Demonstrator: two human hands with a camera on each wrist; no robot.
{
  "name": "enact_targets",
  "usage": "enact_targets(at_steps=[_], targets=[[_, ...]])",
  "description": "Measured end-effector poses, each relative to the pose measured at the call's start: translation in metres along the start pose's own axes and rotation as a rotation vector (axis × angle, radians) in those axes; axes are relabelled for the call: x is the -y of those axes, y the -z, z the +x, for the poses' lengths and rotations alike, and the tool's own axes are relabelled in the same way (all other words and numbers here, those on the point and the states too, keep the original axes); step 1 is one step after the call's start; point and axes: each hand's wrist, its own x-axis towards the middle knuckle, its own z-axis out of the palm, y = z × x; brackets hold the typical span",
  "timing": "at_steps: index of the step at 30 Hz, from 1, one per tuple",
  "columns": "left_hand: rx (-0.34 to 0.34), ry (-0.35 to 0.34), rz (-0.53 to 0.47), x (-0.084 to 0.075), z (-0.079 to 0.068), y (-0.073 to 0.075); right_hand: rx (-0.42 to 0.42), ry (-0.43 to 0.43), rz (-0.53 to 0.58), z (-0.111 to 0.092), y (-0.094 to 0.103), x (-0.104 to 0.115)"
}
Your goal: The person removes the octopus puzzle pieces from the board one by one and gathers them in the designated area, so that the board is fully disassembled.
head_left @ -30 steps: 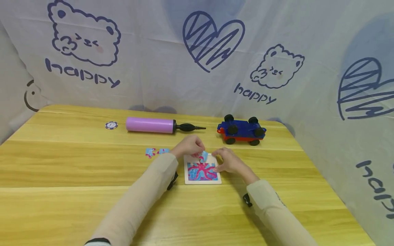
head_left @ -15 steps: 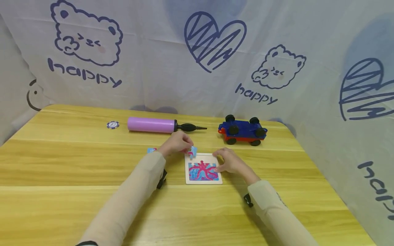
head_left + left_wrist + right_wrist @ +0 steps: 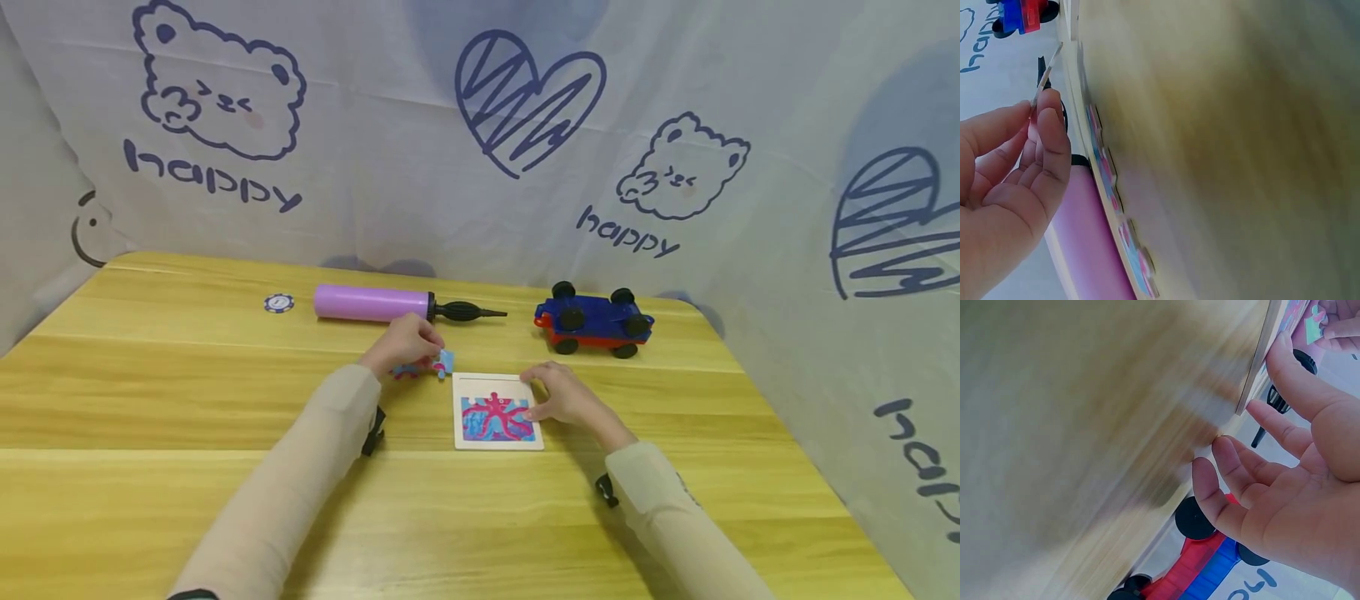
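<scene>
My left hand (image 3: 403, 345) pinches a blue and pink jigsaw piece (image 3: 445, 361) between thumb and fingertips, left of the puzzle board. In the left wrist view that piece (image 3: 1054, 57) is seen edge-on, above the table. The square white-framed puzzle board (image 3: 480, 385) lies flat, its lower part filled with a pink octopus picture (image 3: 497, 422) and its upper strip bare. At the board's right side rests my right hand (image 3: 564, 395), its thumb on the edge and its index finger near the upper corner. Loose jigsaw pieces (image 3: 1138, 259) lie under my left hand, partly hidden in the head view.
Behind the left hand lies a purple hand pump (image 3: 373, 303) with a black nozzle. An upturned blue and red toy car (image 3: 596, 321) sits at the back right. A poker chip (image 3: 279, 303) is at the back left, before a printed white curtain (image 3: 405, 200).
My left hand has carried the jigsaw piece left, from over the board's upper strip to beside the board near the loose pieces. The right hand has stayed at the board's edge.
</scene>
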Motion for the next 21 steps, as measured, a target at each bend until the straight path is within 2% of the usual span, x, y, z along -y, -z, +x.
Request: enact_targets(at_steps=[6,11,21], targets=[[-0.007,0.043,0.044,0.0002,-0.0020,0.0025,0.000,0.006,-0.007,0.0004,-0.0005,0.0000],[0.013,0.066,0.079,-0.0013,-0.0033,0.0036,-0.001,0.008,-0.012,0.0002,-0.0002,0.0003],[0.060,0.052,0.163,-0.0033,-0.0043,0.0033,-0.003,0.001,-0.002,-0.0006,0.0002,0.0016]])
